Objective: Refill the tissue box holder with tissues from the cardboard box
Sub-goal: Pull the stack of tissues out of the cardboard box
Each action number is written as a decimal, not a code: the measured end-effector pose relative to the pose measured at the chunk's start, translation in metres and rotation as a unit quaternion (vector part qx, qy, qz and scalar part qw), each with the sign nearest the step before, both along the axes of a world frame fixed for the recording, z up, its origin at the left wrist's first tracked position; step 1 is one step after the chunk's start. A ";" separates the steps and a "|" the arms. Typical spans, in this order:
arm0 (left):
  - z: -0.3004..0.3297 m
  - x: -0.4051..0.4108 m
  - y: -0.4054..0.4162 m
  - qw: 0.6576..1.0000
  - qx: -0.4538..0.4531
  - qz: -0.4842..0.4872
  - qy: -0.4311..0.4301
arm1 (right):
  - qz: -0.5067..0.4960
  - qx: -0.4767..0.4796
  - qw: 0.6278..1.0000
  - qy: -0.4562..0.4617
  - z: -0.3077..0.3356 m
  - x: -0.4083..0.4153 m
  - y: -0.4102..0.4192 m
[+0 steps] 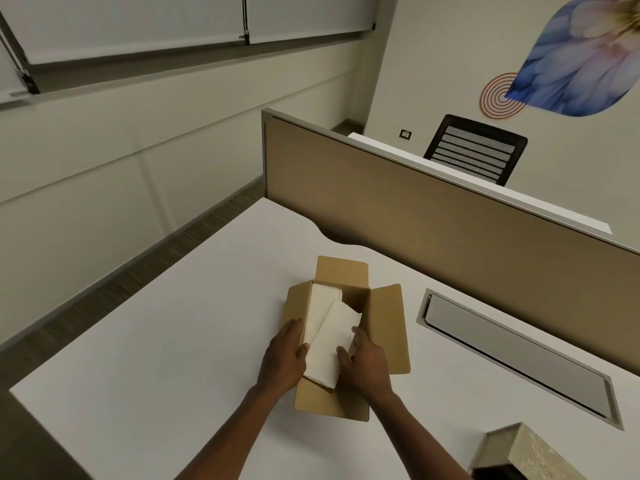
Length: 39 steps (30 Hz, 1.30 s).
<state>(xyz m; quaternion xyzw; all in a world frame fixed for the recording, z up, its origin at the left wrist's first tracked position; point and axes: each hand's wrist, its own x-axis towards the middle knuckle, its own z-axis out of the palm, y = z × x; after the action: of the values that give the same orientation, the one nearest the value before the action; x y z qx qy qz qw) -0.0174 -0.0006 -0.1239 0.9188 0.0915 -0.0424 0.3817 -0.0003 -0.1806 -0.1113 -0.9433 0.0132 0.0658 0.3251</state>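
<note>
1. Your cardboard box (346,403) sits on the white desk (166,341) in front of you, all four flaps folded outward and its mouth open toward you.
2. Inside the box lies a stack of white tissues (320,311) along its left wall, reaching to the far end.
3. A second bundle of tissues (329,348) rests at an angle across that stack, its far end toward the right of the box and its near end sticking out over the front flap.
4. Your left hand (284,358) is at the left side of the box, fingers spread along the left flap and the edge of the stack, thumb touching the near left side of the angled bundle.
5. Your right hand (367,365) meets the same bundle from the right, with fingertips on its right edge and the thumb lying on its top face.
6. Between them, both hands pinch the angled bundle from opposite sides; each grip is closed against the tissues rather than hanging loose.
7. The tissue box holder (519,452) stands at the lower right corner of the desk, well apart from the cardboard box; it has a pale patterned side, and only part of it is in frame.
8. A long grey cable tray lid (519,355) is set into the desk to the right of the box.
9. A tan divider panel (433,209) runs along the far edge of the desk.
10. Beyond the divider you can see a black mesh chair (476,150).
</note>
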 end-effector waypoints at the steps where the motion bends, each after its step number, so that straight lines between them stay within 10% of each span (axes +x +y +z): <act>1: 0.000 0.000 0.000 1.000 -0.003 0.001 0.000 | -0.011 0.008 1.000 0.020 0.001 0.004 0.003; 26: -0.007 -0.007 -0.007 0.998 0.041 -0.033 -0.016 | -0.061 0.115 0.991 -0.013 -0.012 0.037 0.025; 39: -0.006 -0.001 -0.016 0.997 0.074 -0.023 0.007 | -0.207 0.201 0.920 0.265 -0.020 0.062 0.035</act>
<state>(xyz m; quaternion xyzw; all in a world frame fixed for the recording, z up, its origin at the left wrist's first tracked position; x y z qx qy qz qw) -0.0188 -0.0170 -0.1295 0.9462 0.0756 -0.0506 0.3106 0.0613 -0.1460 -0.1308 -0.7826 0.2802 0.2460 0.4986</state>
